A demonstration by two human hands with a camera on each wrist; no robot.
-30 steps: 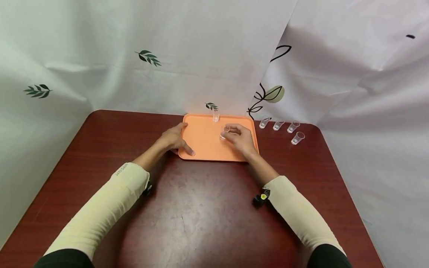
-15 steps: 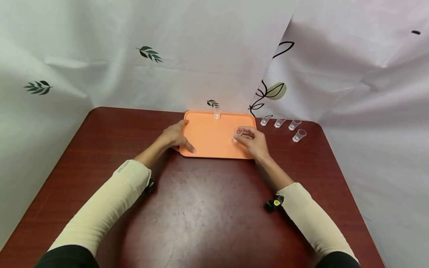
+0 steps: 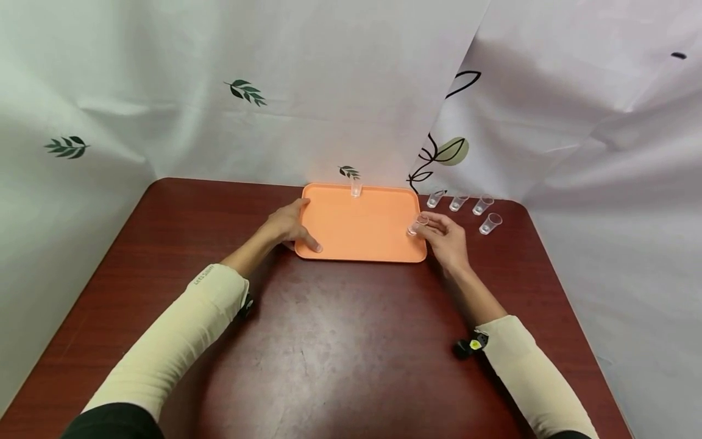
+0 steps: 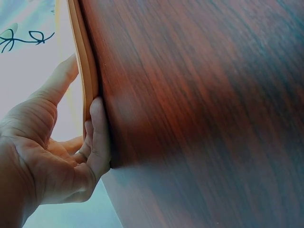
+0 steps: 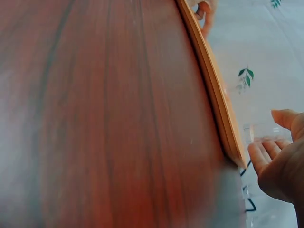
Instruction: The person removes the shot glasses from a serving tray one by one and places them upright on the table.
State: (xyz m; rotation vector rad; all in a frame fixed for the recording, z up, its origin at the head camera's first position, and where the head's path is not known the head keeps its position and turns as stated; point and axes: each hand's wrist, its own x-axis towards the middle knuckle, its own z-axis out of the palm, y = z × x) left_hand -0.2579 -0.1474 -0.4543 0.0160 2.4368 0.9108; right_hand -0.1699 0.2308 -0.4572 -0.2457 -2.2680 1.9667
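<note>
An orange tray [image 3: 359,228] lies near the table's far edge. My left hand [image 3: 287,224] grips its left side, the thumb over the rim and the other fingers against the edge, as the left wrist view shows [image 4: 61,142]. Over the tray's right end, my right hand [image 3: 446,241] pinches a small clear plastic cup [image 3: 415,226], slightly tilted. That cup is faint in the right wrist view, between thumb and fingers. Another clear cup [image 3: 356,188] stands at the tray's back rim. Whether the held cup touches the tray I cannot tell.
Several clear cups, among them one nearer cup [image 3: 490,224], are on the dark red wooden table [image 3: 329,341] right of the tray. A white curtain [image 3: 307,91] with leaf prints hangs right behind the table's far edge.
My right hand has moved right with the clear cup, from the tray's right of centre to its right end. My left hand has kept its hold on the tray.
</note>
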